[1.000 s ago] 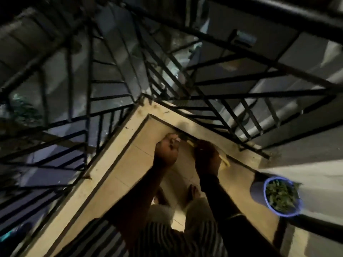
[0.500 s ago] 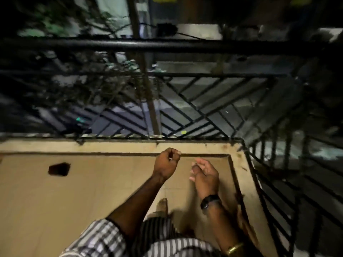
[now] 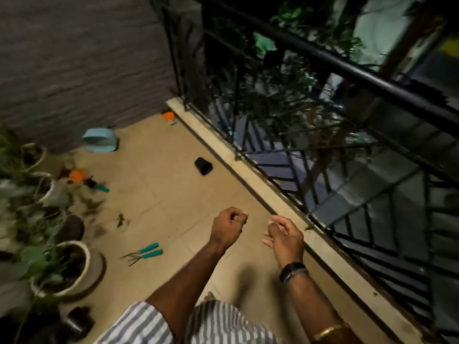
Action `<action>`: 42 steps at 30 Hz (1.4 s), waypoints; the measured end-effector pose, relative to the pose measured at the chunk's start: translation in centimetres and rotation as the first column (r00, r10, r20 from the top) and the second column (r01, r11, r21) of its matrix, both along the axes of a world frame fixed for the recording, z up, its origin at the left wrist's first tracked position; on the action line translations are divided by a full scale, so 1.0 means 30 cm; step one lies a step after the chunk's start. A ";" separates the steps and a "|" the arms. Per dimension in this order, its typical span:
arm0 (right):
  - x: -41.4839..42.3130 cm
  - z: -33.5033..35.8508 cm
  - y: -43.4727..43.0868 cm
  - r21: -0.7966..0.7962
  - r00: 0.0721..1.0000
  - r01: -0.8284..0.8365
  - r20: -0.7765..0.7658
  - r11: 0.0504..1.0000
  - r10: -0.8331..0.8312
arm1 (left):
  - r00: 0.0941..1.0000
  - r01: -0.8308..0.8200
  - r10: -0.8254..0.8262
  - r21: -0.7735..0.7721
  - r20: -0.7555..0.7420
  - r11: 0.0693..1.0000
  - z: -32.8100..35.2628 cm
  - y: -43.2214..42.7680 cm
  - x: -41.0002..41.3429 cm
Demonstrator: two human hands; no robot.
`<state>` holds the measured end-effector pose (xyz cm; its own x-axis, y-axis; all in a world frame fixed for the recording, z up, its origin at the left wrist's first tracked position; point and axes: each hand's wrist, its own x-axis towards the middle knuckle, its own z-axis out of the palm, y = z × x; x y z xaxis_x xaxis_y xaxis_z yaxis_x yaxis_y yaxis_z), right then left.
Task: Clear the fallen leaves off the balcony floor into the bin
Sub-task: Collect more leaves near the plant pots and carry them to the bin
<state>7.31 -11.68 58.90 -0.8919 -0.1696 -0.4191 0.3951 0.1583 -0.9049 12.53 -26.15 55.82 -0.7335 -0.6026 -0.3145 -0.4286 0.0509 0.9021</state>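
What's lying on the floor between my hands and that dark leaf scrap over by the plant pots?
The teal-handled garden shears lie on the tiles near that line, between the left hand and the dark leaf scrap. They lie flat, so reaching over them looks easy. Otherwise the stretch of floor between looks bare. No bin is visible here.

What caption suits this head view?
Fisted left hand and loose right hand over balcony floor beside railing.

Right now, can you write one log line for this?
left hand: fist | right hand: loose, empty | leaf: on floor | bin: unseen
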 end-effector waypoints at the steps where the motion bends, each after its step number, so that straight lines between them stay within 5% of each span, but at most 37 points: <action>1: 0.002 -0.007 -0.069 0.002 0.999 -0.036 0.011 0.999 0.036 | 0.999 -0.045 0.045 0.009 0.013 0.999 -0.004 -0.052 0.027; 8: 0.070 -0.052 -0.521 -0.010 0.936 -0.346 0.060 0.938 0.346 | 0.914 -0.404 0.402 0.014 0.058 0.915 -0.020 -0.371 0.259; 18: 0.194 -0.061 -0.941 -0.054 0.668 -0.739 0.073 0.671 0.741 | 0.566 -0.824 0.822 0.067 0.053 0.563 -0.050 -0.530 0.480; 29: 0.174 -0.051 -1.178 -0.033 0.368 -0.928 0.067 0.371 0.927 | 0.287 -0.955 0.958 0.081 0.015 0.284 0.018 -0.660 0.428; 42: 0.572 -0.115 -1.049 0.005 0.122 -0.992 0.170 0.123 0.978 | -0.130 -0.972 0.983 0.182 0.129 -0.152 -0.079 -0.281 0.844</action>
